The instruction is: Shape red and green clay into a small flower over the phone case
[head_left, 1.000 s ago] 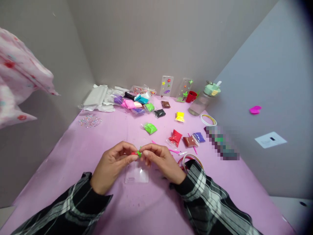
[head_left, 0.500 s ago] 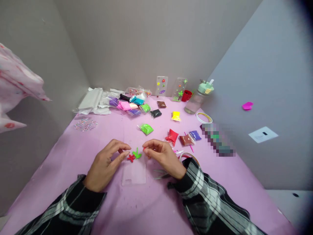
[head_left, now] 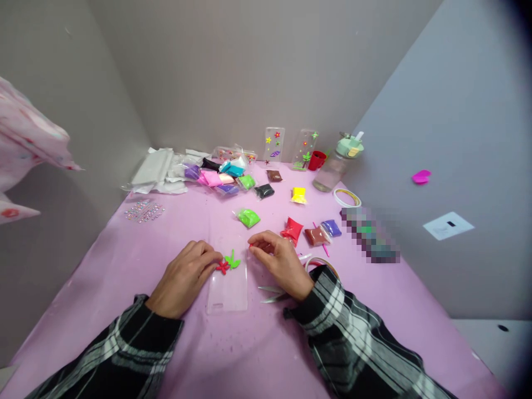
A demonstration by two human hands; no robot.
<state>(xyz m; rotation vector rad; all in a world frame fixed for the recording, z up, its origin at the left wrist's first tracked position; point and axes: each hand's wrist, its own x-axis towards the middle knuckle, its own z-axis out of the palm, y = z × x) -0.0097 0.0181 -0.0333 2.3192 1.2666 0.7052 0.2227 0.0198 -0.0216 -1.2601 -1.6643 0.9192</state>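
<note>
A clear phone case (head_left: pixel 229 293) lies flat on the pink tabletop, bearing a red clay flower (head_left: pixel 223 267) and green clay leaves (head_left: pixel 233 260). My left hand (head_left: pixel 185 280) is at the case's left edge, thumb and fingertips pressed together beside the red flower; whether anything is between them is hidden. To the right of the case, my right hand (head_left: pixel 282 263) pinches a tiny bit of red clay (head_left: pixel 250 245) between thumb and index finger, a little above the surface.
Scissors (head_left: pixel 272 293) lie under my right wrist, near tape rolls (head_left: pixel 347 198). Farther back are clay packets (head_left: pixel 248 218), decorated clear cases (head_left: pixel 274 145), a red cup (head_left: pixel 317 160) and a bottle (head_left: pixel 330 173). Gem stickers (head_left: pixel 144 211) and white packages (head_left: pixel 153 170) are at left.
My left hand's thumb and fingers have closed together beside the red flower. My right hand has shifted slightly right and up with the red bit, away from the green leaves.
</note>
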